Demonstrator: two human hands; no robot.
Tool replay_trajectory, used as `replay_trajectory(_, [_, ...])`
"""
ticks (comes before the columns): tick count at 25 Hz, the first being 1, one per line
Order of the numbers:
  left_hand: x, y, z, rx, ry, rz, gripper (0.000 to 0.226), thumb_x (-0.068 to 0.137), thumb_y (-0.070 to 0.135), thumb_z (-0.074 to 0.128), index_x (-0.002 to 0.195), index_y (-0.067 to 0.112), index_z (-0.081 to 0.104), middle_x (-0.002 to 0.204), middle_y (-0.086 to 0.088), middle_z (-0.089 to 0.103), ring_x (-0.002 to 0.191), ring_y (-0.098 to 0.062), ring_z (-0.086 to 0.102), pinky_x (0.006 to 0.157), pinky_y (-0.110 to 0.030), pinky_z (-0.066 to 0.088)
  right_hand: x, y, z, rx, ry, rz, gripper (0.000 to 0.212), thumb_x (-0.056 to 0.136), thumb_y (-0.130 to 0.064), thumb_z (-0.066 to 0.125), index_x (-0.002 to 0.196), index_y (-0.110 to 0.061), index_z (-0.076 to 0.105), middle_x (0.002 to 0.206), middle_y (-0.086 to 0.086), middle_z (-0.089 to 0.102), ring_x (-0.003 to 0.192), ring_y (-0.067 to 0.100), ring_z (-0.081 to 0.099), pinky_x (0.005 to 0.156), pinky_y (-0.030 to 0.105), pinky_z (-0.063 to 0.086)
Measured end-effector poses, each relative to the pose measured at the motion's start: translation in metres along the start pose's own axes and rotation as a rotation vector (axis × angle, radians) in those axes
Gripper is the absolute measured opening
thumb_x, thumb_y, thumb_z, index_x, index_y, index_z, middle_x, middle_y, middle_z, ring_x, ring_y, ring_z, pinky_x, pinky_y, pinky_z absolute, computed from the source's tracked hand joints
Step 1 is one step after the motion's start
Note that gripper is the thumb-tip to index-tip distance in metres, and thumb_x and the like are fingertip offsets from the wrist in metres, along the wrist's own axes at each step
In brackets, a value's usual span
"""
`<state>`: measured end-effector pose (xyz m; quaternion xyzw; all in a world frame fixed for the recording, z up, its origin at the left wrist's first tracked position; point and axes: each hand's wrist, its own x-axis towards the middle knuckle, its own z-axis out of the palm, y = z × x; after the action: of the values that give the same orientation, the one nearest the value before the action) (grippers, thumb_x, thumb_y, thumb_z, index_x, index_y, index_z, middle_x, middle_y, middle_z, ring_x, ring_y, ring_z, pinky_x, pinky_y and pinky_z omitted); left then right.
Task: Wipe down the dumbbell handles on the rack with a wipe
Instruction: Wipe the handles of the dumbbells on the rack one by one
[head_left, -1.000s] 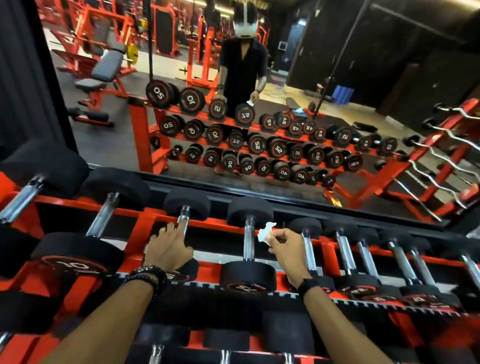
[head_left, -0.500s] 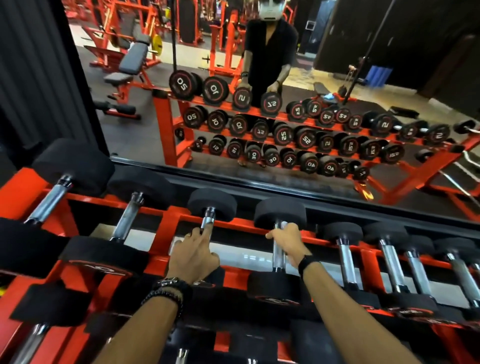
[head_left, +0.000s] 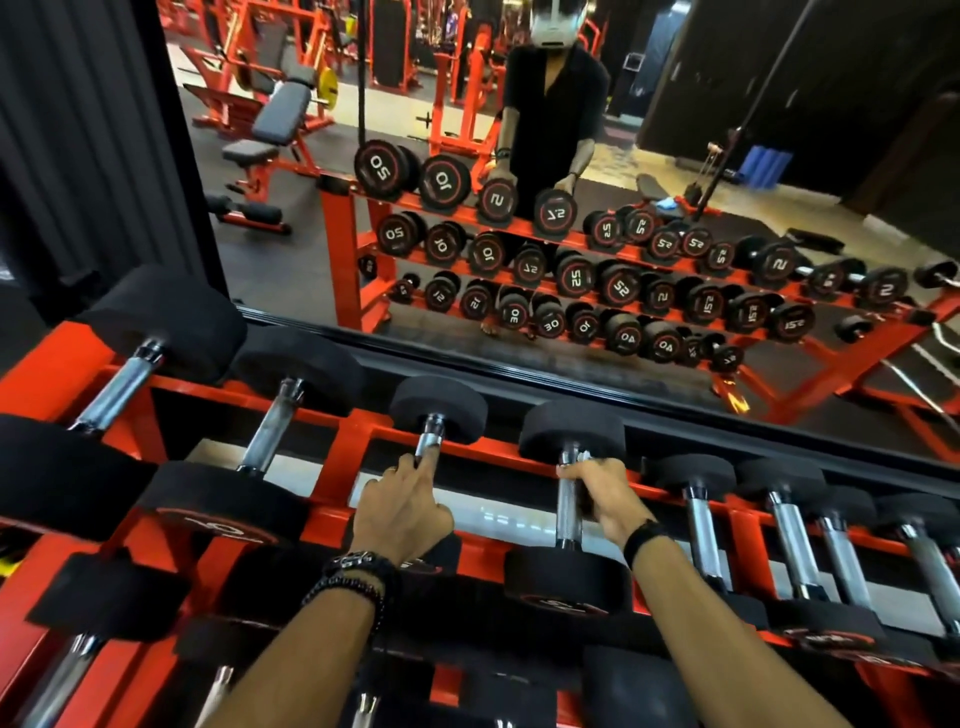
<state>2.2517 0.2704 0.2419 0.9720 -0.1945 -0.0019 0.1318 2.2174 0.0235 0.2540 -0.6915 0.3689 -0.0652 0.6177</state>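
Both hands have shifted since a second ago: the right hand (head_left: 605, 499), which then held the white wipe up in the air beside a handle, now has its fingers curled over the top end of the chrome handle (head_left: 568, 512) of the fourth dumbbell from the left, just under its far black head (head_left: 573, 428). Only a small pale scrap of the wipe (head_left: 583, 457) shows at the fingertips, pressed against the handle. That grip is closed round the bar. The left hand (head_left: 402, 512) lies on the neighbouring dumbbell to the left, palm down, with fingers stretched out straight along its handle (head_left: 431, 439) and the fingertips near the far head; this grip is flat and relaxed, clasping nothing. Dark bracelets circle the left wrist and a black band the right. The dumbbells sit side by side on the red rack (head_left: 343, 452), handles pointing away from the person. Behind the rack a mirror (head_left: 519, 260) shows the same rack and the person standing at it.
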Motion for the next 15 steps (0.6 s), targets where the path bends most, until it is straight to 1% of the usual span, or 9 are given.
replay_trajectory(3, [0.001, 0.0, 0.001, -0.003, 0.019, 0.014, 0.08, 0.086, 0.034, 0.049, 0.156, 0.018, 0.015, 0.116, -0.006, 0.05, 0.099, -0.024, 0.056, 0.075, -0.032, 0.04, -0.004, 0.0, 0.007, -0.092, 0.06, -0.097, 0.015, 0.072, 0.002, 0.073, 0.076, -0.005, 0.061, 0.073, 0.006, 0.056, 0.073, 0.021, 0.055, 0.065, 0.03, 0.042])
replay_trajectory(4, [0.0, 0.0, 0.001, -0.004, 0.024, 0.014, 0.08, 0.086, 0.034, 0.049, 0.156, 0.018, 0.016, 0.116, -0.006, 0.05, 0.099, -0.024, 0.056, 0.074, -0.032, 0.039, -0.004, 0.002, 0.008, -0.067, 0.07, -0.08, 0.015, 0.071, 0.003, 0.073, 0.076, -0.005, 0.062, 0.073, 0.007, 0.058, 0.072, 0.021, 0.056, 0.065, 0.03, 0.043])
replay_trajectory(6, [-0.001, 0.001, 0.0, -0.004, 0.027, 0.004, 0.08, 0.085, 0.034, 0.049, 0.157, 0.018, 0.016, 0.115, -0.006, 0.05, 0.099, -0.024, 0.056, 0.077, -0.033, 0.043, 0.0, 0.004, 0.005, 0.113, -0.029, 0.024, 0.019, 0.071, 0.003, 0.076, 0.088, 0.0, 0.068, 0.08, 0.011, 0.065, 0.072, 0.022, 0.061, 0.066, 0.032, 0.049])
replay_trajectory(7, [-0.001, 0.001, 0.0, -0.009, 0.02, 0.001, 0.08, 0.085, 0.034, 0.049, 0.157, 0.018, 0.016, 0.115, -0.005, 0.05, 0.098, -0.024, 0.056, 0.078, -0.034, 0.044, 0.003, 0.005, 0.003, 0.193, -0.101, 0.081, 0.027, 0.071, -0.001, 0.078, 0.096, 0.002, 0.069, 0.08, 0.011, 0.067, 0.07, 0.021, 0.063, 0.065, 0.033, 0.052])
replay_trajectory(8, [0.0, 0.0, 0.0, -0.011, 0.017, 0.001, 0.08, 0.086, 0.035, 0.049, 0.157, 0.018, 0.016, 0.115, -0.005, 0.05, 0.098, -0.024, 0.056, 0.078, -0.034, 0.045, 0.004, 0.004, 0.002, 0.239, -0.159, 0.132, 0.032, 0.07, -0.006, 0.081, 0.099, 0.001, 0.069, 0.075, 0.008, 0.066, 0.066, 0.019, 0.062, 0.064, 0.034, 0.054])
replay_trajectory(10, [-0.001, 0.001, 0.001, -0.004, 0.026, 0.001, 0.08, 0.086, 0.035, 0.048, 0.157, 0.019, 0.015, 0.114, -0.004, 0.05, 0.098, -0.023, 0.055, 0.08, -0.034, 0.045, 0.009, 0.007, 0.006, 0.252, -0.212, 0.179, 0.025, 0.072, -0.009, 0.082, 0.091, -0.007, 0.066, 0.061, 0.002, 0.056, 0.055, 0.014, 0.055, 0.061, 0.034, 0.054])
replay_trajectory(12, [0.0, 0.0, 0.001, -0.022, 0.022, -0.004, 0.081, 0.085, 0.035, 0.048, 0.157, 0.02, 0.015, 0.112, -0.003, 0.05, 0.099, -0.023, 0.055, 0.081, -0.035, 0.047, 0.011, 0.006, 0.015, 0.19, -0.164, 0.186, 0.019, 0.077, -0.005, 0.079, 0.08, -0.009, 0.061, 0.055, 0.002, 0.05, 0.047, 0.013, 0.049, 0.056, 0.032, 0.053])
replay_trajectory(14, [0.0, -0.001, 0.001, -0.034, 0.013, -0.002, 0.08, 0.084, 0.034, 0.049, 0.157, 0.021, 0.016, 0.108, -0.003, 0.05, 0.097, -0.023, 0.055, 0.081, -0.036, 0.047, 0.015, 0.01, 0.02, 0.131, -0.082, 0.147, 0.015, 0.079, 0.0, 0.073, 0.075, -0.004, 0.059, 0.053, 0.007, 0.053, 0.042, 0.017, 0.05, 0.049, 0.029, 0.05])
replay_trajectory(15, [0.0, -0.001, 0.001, -0.041, 0.016, 0.0, 0.08, 0.084, 0.034, 0.049, 0.157, 0.022, 0.016, 0.106, -0.002, 0.049, 0.095, -0.023, 0.055, 0.081, -0.036, 0.048, 0.014, 0.009, 0.021, 0.111, -0.024, 0.109, 0.012, 0.079, -0.001, 0.072, 0.075, 0.0, 0.061, 0.054, 0.011, 0.057, 0.042, 0.021, 0.053, 0.046, 0.027, 0.049])
